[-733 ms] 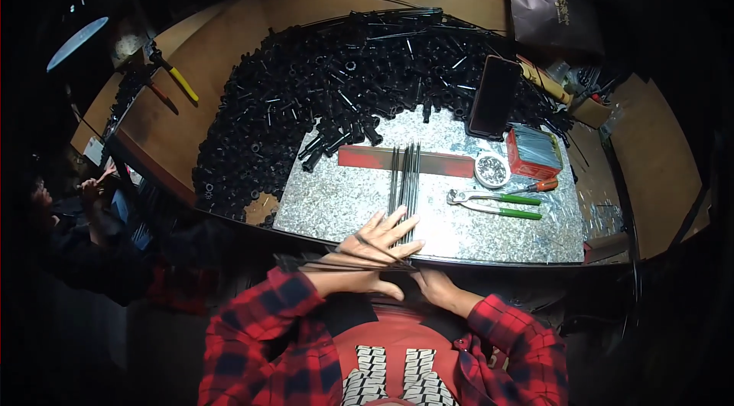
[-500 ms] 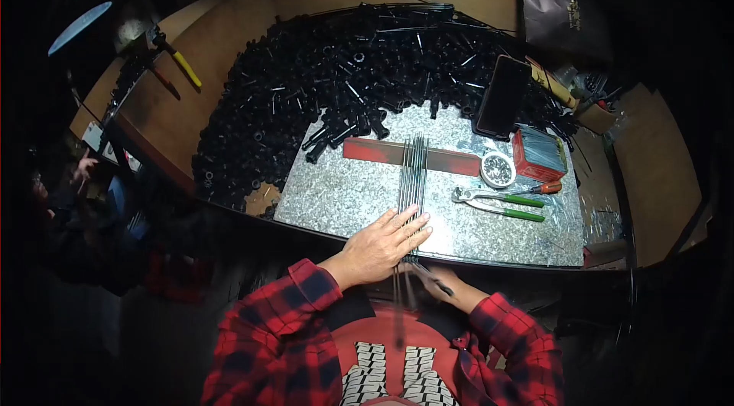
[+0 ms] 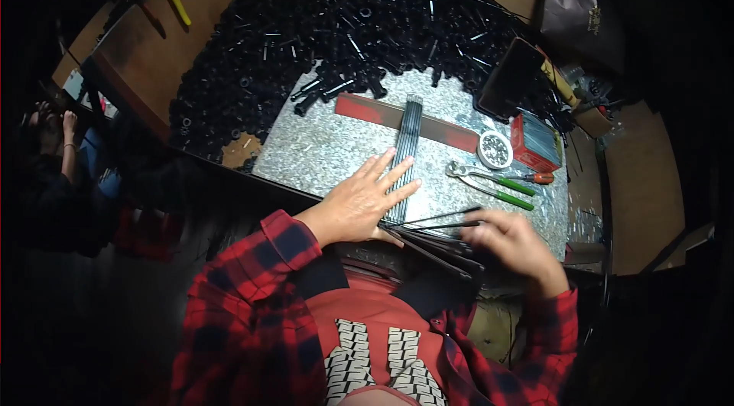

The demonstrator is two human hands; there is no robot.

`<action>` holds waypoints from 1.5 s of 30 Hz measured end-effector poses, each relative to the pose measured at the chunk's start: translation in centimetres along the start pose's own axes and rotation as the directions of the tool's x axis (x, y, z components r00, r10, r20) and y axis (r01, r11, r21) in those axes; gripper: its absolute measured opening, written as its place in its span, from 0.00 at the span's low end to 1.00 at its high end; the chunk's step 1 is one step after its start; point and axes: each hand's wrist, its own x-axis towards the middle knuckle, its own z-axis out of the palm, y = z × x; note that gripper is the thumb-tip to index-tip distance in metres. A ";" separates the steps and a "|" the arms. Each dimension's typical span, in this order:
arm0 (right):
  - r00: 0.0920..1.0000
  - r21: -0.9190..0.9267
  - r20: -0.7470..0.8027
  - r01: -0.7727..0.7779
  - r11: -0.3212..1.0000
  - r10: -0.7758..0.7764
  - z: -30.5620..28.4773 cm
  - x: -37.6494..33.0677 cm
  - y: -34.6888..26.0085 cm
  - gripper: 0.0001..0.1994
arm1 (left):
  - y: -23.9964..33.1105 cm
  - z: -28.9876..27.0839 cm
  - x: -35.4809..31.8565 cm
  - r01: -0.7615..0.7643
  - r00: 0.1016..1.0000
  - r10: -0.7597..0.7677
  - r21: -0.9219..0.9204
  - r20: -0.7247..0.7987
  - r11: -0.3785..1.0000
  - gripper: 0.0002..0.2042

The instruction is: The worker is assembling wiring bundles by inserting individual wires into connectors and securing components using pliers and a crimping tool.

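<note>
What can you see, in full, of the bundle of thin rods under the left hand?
The thin rods look dark, glossy and straight, perhaps metal. They lie side by side, pointing away from the person, over the speckled board and across the reddish bar, far ends just beyond it. The left hand rests across their nearer part. Dark strands fan from the board's front edge toward the right hand; whether they join the rods is unclear.
</note>
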 end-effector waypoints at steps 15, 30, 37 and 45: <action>0.862 -0.889 -0.400 -0.282 0.361 -0.311 -15.9 5.9 8.1 0.03 | -0.2 0.8 0.4 -0.052 0.998 0.057 0.116 -0.039 0.992 0.43; 0.745 -0.930 -0.353 -0.211 0.301 -0.567 -13.2 7.1 4.9 0.06 | -0.4 0.7 0.0 0.009 1.000 -0.009 -0.026 -0.002 1.000 0.43; 0.801 -0.851 -0.105 0.235 0.471 -0.589 -4.7 12.9 1.6 0.17 | -0.4 0.8 0.3 -0.037 0.999 0.038 0.051 -0.006 0.998 0.47; 0.841 -0.884 -0.097 0.173 0.435 -0.532 -3.0 15.6 2.4 0.15 | 0.1 0.1 0.4 -0.009 1.000 0.009 0.016 0.017 1.000 0.45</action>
